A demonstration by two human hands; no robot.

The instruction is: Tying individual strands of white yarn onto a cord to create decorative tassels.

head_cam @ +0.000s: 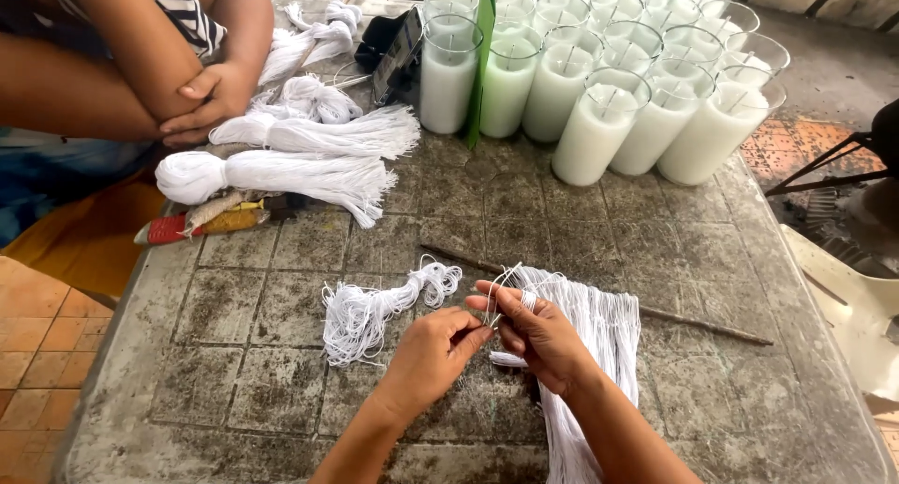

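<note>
The right hand (pixel 541 334) sat nearest the camera, closed in a pinch on the upper end of a flat sheaf of white strings (pixel 590 353). That sheaf lay under and beyond the right wrist, its long axis running from the near edge of the table (pixel 693 259) up toward the fingertips, so the loose ends fanned out just above the thumb. The left hand (pixel 433 353) came in from the left with its fingers curled, its tips touching the same strand ends at the right hand's thumb; whether it truly gripped a strand could not be told. Both hands met at one spot, with the right lying over the sheaf and the left beside it.

Just left of the left hand lay a small loose bundle of white string (pixel 375 306), apart from both hands. A thin dark stick (pixel 655 311) lay slantwise behind the sheaf, passing under its far end.

Farther off, at the left side, lay two thick white tassel-like bundles (pixel 300 161), with a red and yellow tool (pixel 201 224) beside them. Another person's hand (pixel 211 100) rested on a forearm at the table's far left corner. At the far edge stood rows of glass candles filled with white wax (pixel 599 119).
</note>
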